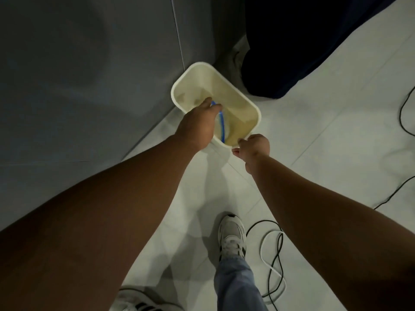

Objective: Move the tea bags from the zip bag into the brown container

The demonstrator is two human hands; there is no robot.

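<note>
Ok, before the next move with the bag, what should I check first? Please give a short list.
1. Zip bag is inside the container: ok.
2. Left hand grips the bag: ok.
3. Right hand steadies the container: ok, it seems to pinch the near rim.
4. Bag mouth is open: cannot tell, the hand hides part of it.
5. Tea bags remain in the bag: cannot tell.
6. Cables are away from the feet: not ok, they lie close beside one shoe.
</note>
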